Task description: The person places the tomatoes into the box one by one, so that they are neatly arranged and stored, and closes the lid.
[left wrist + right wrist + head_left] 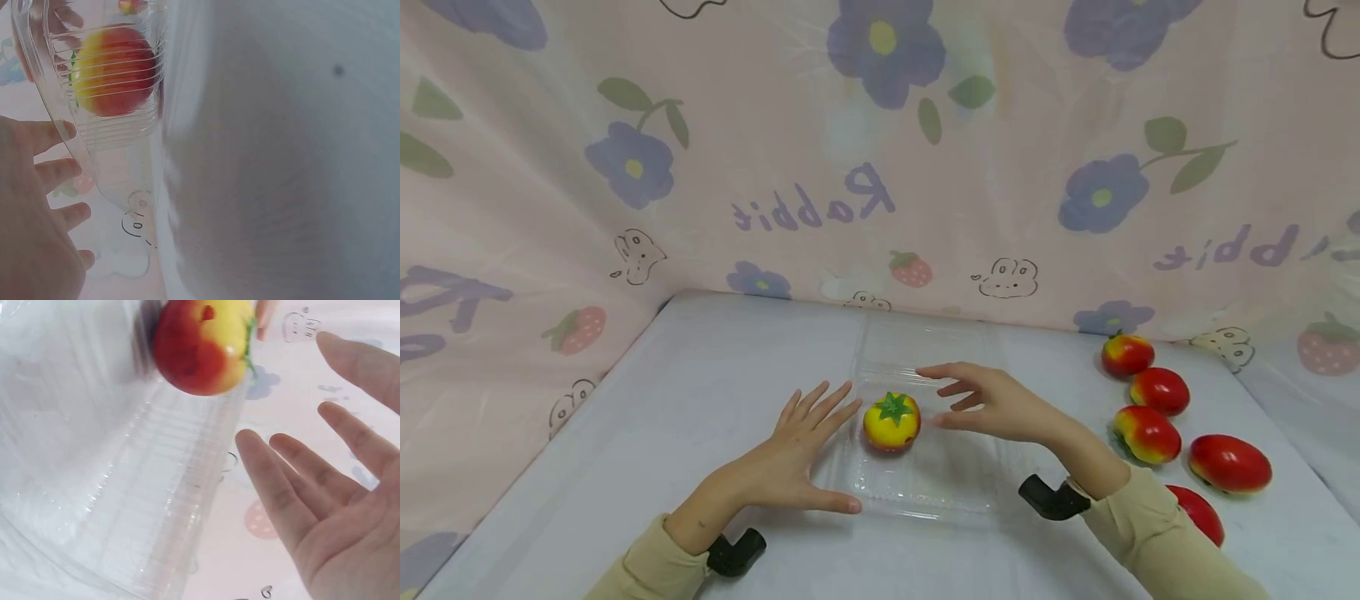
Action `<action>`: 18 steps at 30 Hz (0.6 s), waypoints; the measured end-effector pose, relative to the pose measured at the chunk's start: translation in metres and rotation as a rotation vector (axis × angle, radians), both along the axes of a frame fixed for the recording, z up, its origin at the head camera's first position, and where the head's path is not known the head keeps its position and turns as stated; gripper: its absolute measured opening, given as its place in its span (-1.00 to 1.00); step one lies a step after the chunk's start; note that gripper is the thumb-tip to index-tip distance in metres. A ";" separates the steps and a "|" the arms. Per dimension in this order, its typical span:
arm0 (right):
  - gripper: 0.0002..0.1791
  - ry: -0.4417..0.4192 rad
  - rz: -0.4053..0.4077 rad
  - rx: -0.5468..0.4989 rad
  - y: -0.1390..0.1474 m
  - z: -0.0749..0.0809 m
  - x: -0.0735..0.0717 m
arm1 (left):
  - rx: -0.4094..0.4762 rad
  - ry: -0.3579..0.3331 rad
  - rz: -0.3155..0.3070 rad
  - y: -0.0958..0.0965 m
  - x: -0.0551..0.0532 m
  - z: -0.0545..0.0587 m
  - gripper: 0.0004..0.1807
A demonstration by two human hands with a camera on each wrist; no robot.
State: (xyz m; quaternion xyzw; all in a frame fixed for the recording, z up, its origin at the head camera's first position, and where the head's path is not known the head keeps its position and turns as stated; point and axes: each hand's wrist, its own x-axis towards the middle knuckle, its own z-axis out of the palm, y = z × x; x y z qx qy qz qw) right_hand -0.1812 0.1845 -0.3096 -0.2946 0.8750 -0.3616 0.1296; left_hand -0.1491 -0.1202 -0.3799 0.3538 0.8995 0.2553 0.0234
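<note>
A yellow and red toy tomato (891,422) with a green leafy top sits in the left part of a clear plastic box (936,500), whose lid (928,343) lies folded back behind it. The left hand (797,462), fingers spread, is at the box's left side and holds nothing. To the right of the tomato, the right hand (988,404) hovers over the box with its fingers apart and loosely bent, also holding nothing. Through the ribbed box wall, the left wrist view shows the tomato (115,72). In the right wrist view, a gap separates the tomato (203,347) from the fingers.
Several red and yellow toy fruits stand at the right of the white table (700,375), among them one at the back (1127,356) and a larger red one (1230,463). The right sleeve (1165,542) partly covers the nearest fruit (1198,512). A printed curtain (805,125) hangs behind.
</note>
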 end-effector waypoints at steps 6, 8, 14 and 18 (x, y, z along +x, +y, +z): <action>-0.35 0.029 -0.039 -0.040 0.007 0.004 0.010 | 0.002 0.001 -0.002 0.000 0.000 -0.001 0.23; -0.35 0.046 -0.053 -0.049 0.009 0.005 0.012 | 0.002 -0.001 -0.001 0.000 0.000 0.000 0.23; -0.38 0.128 -0.118 -0.051 0.020 0.006 0.023 | 0.002 -0.006 0.009 0.000 0.001 0.001 0.23; -0.40 0.160 -0.164 -0.071 0.031 0.006 0.032 | 0.000 -0.003 0.013 0.000 0.001 0.000 0.24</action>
